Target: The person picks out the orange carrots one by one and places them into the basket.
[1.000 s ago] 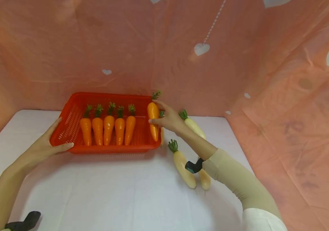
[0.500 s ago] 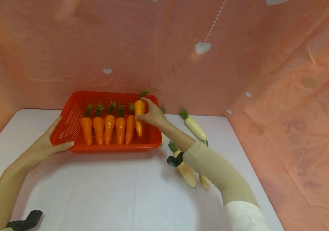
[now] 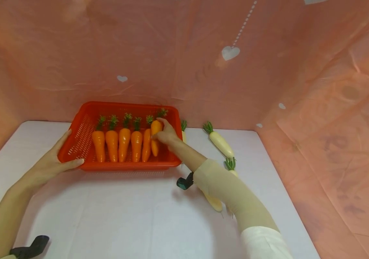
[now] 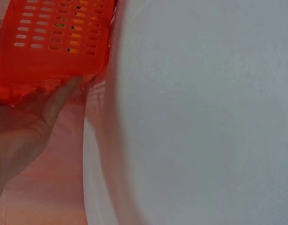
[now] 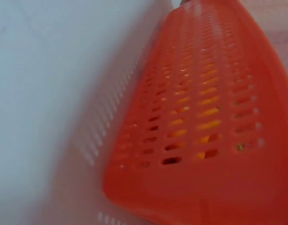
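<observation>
A red slotted basket (image 3: 123,166) stands at the back of the white table and holds a row of several orange carrots (image 3: 124,142) with green tops. My right hand (image 3: 165,135) reaches over the basket's right end and pinches the rightmost carrot (image 3: 155,144), which lies against the row. My left hand (image 3: 51,162) rests on the basket's front left corner, fingers straight along the side wall and thumb on the front rim. In the left wrist view that left hand (image 4: 36,117) touches the basket wall (image 4: 55,37). The right wrist view shows only the basket's outer wall (image 5: 204,140).
White radishes lie on the table right of the basket: one radish (image 3: 220,143) near the back, a second radish (image 3: 230,163) by my forearm, a third radish (image 3: 215,203) partly under my sleeve. A fourth radish (image 3: 183,131) peeks behind the basket. Pink cloth walls close in behind and on the right.
My right hand has carried the carrot from above the basket's right rim leftward and down against the row of carrots. The left hand has stayed on the basket corner.
</observation>
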Demonstrator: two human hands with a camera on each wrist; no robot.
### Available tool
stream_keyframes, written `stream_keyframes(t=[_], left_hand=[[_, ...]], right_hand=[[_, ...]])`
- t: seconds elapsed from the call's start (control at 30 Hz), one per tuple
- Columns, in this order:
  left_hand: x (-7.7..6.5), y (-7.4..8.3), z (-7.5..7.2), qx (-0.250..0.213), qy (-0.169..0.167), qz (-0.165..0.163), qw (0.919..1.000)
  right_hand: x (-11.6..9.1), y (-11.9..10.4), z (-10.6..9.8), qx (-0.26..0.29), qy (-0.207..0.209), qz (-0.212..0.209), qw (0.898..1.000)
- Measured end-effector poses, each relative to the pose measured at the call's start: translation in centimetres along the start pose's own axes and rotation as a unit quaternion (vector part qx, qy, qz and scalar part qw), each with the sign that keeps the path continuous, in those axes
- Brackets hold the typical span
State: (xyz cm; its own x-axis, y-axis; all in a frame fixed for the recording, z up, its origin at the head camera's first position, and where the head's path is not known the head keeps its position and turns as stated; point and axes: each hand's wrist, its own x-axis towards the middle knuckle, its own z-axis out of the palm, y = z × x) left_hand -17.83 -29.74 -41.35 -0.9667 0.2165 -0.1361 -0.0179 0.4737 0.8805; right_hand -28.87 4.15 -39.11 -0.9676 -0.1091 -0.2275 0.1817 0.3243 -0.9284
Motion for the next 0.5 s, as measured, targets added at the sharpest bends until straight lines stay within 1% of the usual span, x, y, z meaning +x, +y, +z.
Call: stream_keyframes(t=[0.2,0.33,0.43,0.5], left_hand=[[-0.04,0.12,-0.1,0.0,0.004,0.001,1.0],[-0.05,0.15,-0.06,0.002,0.007,0.001,1.0],[-0.01,0.17,0.01,0.017,0.008,-0.004,0.9998],[-0.07,0.18,0.02,0.032,0.01,-0.01,0.9994]], right_hand=[[-0.04,-0.03,0.43,-0.043,0.013,-0.004,0.999],[-0.34,-0.18,0.43,-0.079,0.012,-0.002,0.997],[-0.7,-0.28,0.26,-0.082,-0.004,0.008,0.997],[-0.93,-0.37,0.05,-0.067,-0.016,0.018,0.997]])
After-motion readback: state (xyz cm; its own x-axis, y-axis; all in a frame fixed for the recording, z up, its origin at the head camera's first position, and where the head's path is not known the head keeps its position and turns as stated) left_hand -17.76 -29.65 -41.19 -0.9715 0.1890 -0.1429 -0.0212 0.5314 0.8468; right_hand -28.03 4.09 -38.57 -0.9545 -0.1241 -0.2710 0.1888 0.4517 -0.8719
